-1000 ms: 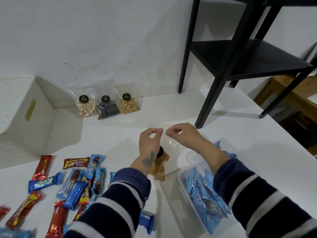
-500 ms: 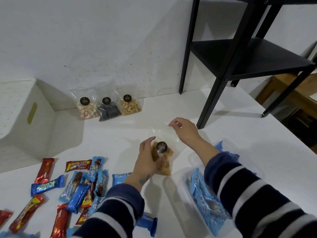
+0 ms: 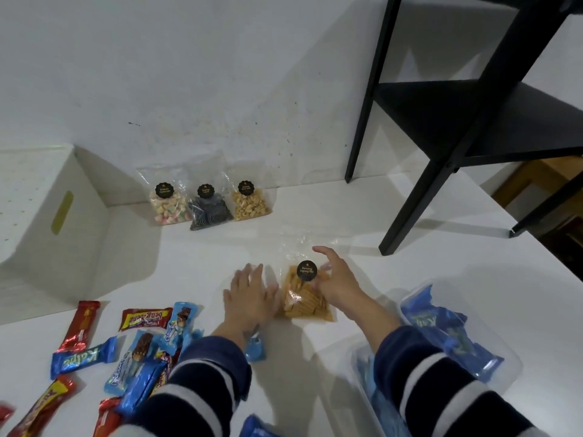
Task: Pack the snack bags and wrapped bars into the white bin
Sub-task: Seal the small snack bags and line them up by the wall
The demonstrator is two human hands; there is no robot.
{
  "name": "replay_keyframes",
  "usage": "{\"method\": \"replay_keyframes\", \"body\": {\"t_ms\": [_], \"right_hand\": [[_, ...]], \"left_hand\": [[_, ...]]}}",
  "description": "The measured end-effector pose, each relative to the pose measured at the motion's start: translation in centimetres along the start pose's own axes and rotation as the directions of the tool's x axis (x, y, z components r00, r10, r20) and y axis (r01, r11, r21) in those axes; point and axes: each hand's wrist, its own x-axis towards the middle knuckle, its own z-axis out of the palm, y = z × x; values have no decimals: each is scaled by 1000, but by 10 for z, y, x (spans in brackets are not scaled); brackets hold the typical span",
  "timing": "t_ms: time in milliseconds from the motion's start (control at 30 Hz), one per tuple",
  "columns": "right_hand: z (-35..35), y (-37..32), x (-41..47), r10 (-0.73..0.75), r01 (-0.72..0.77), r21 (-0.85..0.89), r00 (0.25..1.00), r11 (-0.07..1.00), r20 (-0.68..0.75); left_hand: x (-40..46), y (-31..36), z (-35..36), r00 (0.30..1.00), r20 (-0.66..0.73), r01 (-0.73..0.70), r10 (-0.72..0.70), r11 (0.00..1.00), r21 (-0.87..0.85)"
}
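A clear snack bag of orange crackers point(image 3: 303, 299) with a black round sticker lies on the white table in the centre. My left hand point(image 3: 249, 294) rests flat with straight fingers against its left side. My right hand point(image 3: 337, 280) touches its right side, fingers spread and thumb raised. Three more snack bags stand against the wall: marshmallows point(image 3: 168, 205), dark liquorice coils point(image 3: 209, 211) and nuts point(image 3: 251, 205). Several red and blue wrapped bars point(image 3: 138, 348) lie scattered at lower left. The white bin point(image 3: 56, 216) stands at far left.
A clear plastic tub point(image 3: 492, 361) holding blue wrapped bars sits at lower right, under my right forearm. A black shelf's legs point(image 3: 407, 216) stand on the table at back right. The table's right edge drops off beyond the shelf.
The cracker bag, held up by its top edge in both hands a second ago, now lies on the table. Both hands have let go and lowered to its sides.
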Motion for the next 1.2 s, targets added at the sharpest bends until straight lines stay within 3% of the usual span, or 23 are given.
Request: {"method": "replay_keyframes", "body": {"t_ms": [133, 300, 500, 700, 900, 1067, 1200], "right_hand": [[-17, -15, 37, -15, 15, -27, 1000, 1000, 17], [-28, -56, 106, -93, 89, -80, 995, 993, -44], [-17, -100, 184, -201, 202, -3, 979, 979, 33], [1, -100, 219, -163, 163, -55, 987, 985, -7], [3, -92, 197, -172, 137, -351, 983, 926, -69], [12, -67, 120, -44, 100, -571, 993, 815, 111], [14, -59, 54, 51, 92, -622, 977, 777, 208]], "left_hand": [[14, -15, -4, 962, 266, -13, -64, 961, 277], [14, -16, 0, 955, 287, -12, -77, 955, 296], [22, -19, 6, 942, 315, 4, -119, 940, 342], [24, -19, 5, 928, 342, 22, -149, 936, 351], [23, -19, 3, 932, 340, 4, -129, 938, 345], [19, -12, -4, 927, 357, -6, -113, 948, 317], [15, -20, -33, 913, 408, -134, -6, 940, 313]]}}
